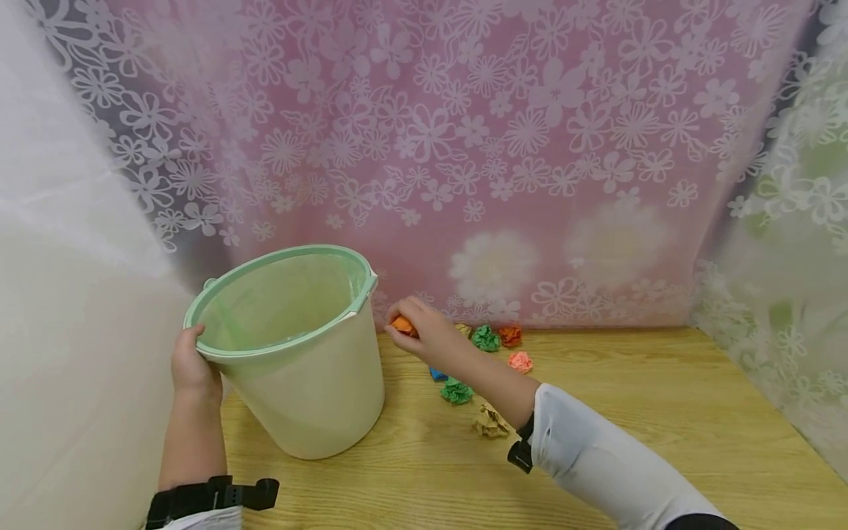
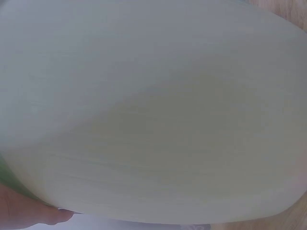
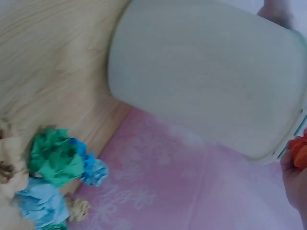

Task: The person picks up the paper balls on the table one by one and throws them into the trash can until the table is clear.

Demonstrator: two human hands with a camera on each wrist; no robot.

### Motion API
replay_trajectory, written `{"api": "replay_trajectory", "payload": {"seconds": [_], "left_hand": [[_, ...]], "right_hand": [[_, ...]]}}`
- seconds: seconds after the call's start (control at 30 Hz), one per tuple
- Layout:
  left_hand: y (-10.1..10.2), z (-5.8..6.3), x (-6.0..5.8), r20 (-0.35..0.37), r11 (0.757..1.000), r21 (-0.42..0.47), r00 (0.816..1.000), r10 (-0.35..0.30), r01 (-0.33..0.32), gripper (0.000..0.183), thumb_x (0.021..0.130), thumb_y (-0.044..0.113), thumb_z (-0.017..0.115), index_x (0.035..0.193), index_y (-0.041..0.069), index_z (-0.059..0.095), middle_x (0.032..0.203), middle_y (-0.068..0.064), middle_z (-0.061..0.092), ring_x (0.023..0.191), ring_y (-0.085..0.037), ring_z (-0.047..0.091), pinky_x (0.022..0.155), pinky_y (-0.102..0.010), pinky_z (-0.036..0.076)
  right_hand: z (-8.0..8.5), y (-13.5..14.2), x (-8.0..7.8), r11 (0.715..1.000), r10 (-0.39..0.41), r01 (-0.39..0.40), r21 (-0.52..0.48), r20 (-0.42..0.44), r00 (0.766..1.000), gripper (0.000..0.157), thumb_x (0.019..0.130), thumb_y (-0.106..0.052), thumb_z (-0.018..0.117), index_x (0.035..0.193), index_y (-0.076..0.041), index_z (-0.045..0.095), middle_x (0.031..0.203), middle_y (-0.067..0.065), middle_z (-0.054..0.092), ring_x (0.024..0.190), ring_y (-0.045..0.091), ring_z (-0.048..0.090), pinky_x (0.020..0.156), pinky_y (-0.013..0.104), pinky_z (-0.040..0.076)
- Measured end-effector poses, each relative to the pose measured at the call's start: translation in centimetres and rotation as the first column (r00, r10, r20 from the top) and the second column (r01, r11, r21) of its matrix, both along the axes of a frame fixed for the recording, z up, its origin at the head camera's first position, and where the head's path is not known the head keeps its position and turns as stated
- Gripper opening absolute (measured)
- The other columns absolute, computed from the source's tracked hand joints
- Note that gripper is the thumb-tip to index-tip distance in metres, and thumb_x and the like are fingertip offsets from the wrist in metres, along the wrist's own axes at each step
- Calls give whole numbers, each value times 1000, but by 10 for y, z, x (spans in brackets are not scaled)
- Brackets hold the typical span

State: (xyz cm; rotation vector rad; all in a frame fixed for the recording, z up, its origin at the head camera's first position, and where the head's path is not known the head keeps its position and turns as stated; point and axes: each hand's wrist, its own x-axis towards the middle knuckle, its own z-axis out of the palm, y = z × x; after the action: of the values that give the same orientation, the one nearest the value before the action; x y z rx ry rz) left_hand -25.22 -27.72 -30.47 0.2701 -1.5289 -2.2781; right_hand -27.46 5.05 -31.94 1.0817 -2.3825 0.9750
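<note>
A cream bucket (image 1: pixel 311 405) with a pale green rim stands at the left of the wooden table, leaning a little to the left. My left hand (image 1: pixel 195 368) grips its rim on the near left side, thumb over the edge. Just right of the bucket, my right hand (image 1: pixel 427 331) pinches an orange crumpled paper ball (image 1: pixel 403 325), which also shows in the right wrist view as a paper ball (image 3: pixel 300 151) near the bucket's rim. The bucket's wall (image 2: pixel 158 120) fills most of the left wrist view.
Crumpled paper balls lie under and beyond my right forearm: green ones (image 1: pixel 486 338), an orange-red one (image 1: pixel 511 336), a pink one (image 1: pixel 520 361) and a tan one (image 1: pixel 491 421). A light blue ball (image 3: pixel 43 203) shows in the right wrist view. A pink flowered curtain (image 1: pixel 430 184) hangs behind.
</note>
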Motion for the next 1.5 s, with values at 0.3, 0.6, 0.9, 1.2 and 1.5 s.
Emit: {"api": "replay_trajectory", "payload": {"seconds": [0.3,0.6,0.9,1.2,1.5], "left_hand": [[-1,-2,1,12,1000,-24,1000,-10,10,55,100,25,24,154,19,21,157,8,22,141,-5,19,116,-19,11],[1,-5,3,32,999,-31,999,-26,27,56,100,26,23,155,18,17,158,10,19,141,-3,16,116,-19,9],[-3,-3,3,17,1000,-7,1000,0,0,54,100,27,25,154,18,22,157,8,21,141,-5,18,116,-19,11],[-4,-3,2,19,1000,5,1000,4,-4,54,100,25,25,153,17,24,154,8,26,140,-6,21,115,-19,12],[-1,-1,0,20,1000,-1,1000,-5,5,54,100,26,25,154,18,22,157,8,22,141,-6,19,115,-19,12]], "right_hand": [[28,-31,1,990,56,-64,-125,-63,996,13,100,-16,52,107,-6,55,101,8,55,77,14,44,66,23,39],[40,-57,0,992,69,-67,-107,15,998,19,102,-21,49,110,-5,54,103,9,53,81,16,43,68,22,37],[48,-70,-13,991,50,-44,-125,43,998,23,102,-22,49,112,-3,54,104,10,53,85,17,45,71,21,38],[61,-88,-14,995,27,-21,-102,54,998,31,102,-32,48,117,-5,50,109,9,48,93,17,43,73,20,37],[69,-98,-9,998,-19,26,-56,125,992,38,102,-37,46,128,-10,43,116,9,41,88,16,46,69,18,40]]}}
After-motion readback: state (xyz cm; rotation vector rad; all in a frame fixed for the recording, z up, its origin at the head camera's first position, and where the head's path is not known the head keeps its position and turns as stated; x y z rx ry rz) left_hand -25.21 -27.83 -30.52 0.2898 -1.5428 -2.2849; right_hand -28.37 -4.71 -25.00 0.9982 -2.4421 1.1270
